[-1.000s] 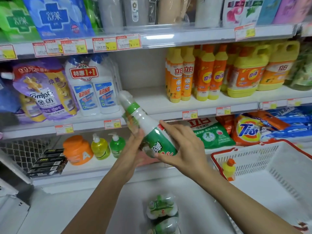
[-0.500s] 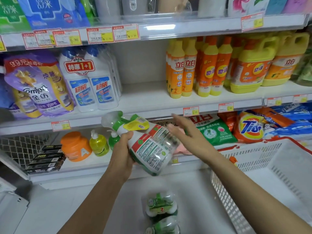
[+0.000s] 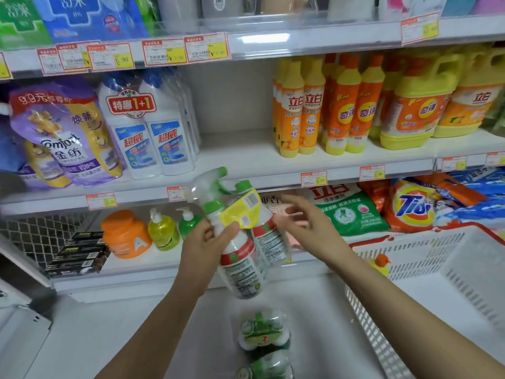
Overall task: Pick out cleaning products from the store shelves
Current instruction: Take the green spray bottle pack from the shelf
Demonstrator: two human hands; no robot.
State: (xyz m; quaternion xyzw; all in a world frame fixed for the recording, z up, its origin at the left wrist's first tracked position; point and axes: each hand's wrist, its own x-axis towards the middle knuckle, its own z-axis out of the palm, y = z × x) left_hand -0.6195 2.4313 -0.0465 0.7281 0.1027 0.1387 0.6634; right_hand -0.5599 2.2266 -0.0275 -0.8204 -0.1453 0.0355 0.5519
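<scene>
Twin pack of white plastic spray-cleaner bottles point(image 3: 246, 258), one with a green trigger head point(image 3: 211, 184) and one with a plain green cap, bound in clear film under a yellow card tag point(image 3: 241, 207), is held in the air in front of the lower store shelves, leaning with the trigger uppermost and its printed back labels toward the camera. It looks full, so I judge it fairly heavy for one hand. The bottles are stiff, but the film is slick and may slide. The safest hold is round the necks just under the trigger, or across both bodies, never by the trigger or the card tag, which could tear. The left hand point(image 3: 203, 242) grips it there, thumb pressed on the tag and fingers curled behind the necks. The right hand point(image 3: 308, 228) is just beside the pack with fingers spread and relaxed, holding nothing; I cannot tell whether a fingertip brushes the film. To the right stands a white plastic basket with a red rim point(image 3: 410, 237), holding a small yellow bottle with an orange cap point(image 3: 380, 265), and more green-and-white packs point(image 3: 262, 333) lie on the white counter point(image 3: 136, 337) below. Half a second ago the pack lay flatter and the right hand cupped its base; a second ago both hands clasped it with the green front label showing. It now stands steeper, carried by the left hand alone.
</scene>
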